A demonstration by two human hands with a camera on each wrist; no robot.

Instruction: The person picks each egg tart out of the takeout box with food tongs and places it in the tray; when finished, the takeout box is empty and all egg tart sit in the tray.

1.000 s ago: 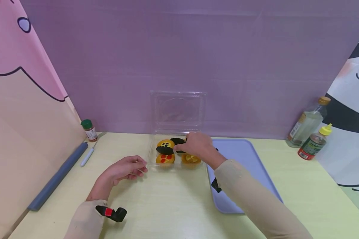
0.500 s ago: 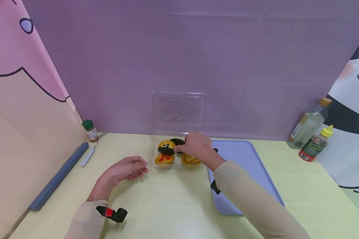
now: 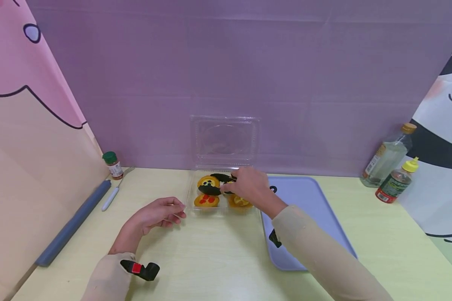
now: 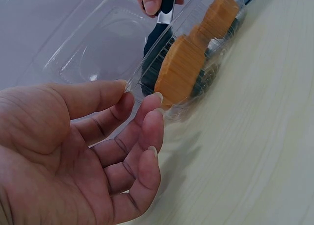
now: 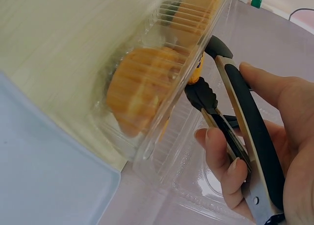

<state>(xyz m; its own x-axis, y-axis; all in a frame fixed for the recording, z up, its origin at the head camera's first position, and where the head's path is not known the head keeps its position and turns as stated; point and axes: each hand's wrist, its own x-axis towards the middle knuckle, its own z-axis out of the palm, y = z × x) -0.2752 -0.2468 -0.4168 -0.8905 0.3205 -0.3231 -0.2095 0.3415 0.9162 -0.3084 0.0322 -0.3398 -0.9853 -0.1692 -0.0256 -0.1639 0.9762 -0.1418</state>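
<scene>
Your right hand grips tongs, left hand apparently the clamshell; hold its crumbly-looking ten-o'clock tart by the sides.

black-and-silver tongs, golden tarts, pale-blue tray

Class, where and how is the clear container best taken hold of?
Probably pinch the clear container from the left, at its near-left rim corner, with the left hand: the thin edge suits finger and thumb, the lid stands open behind, and the tongs reach in from the right.
</scene>
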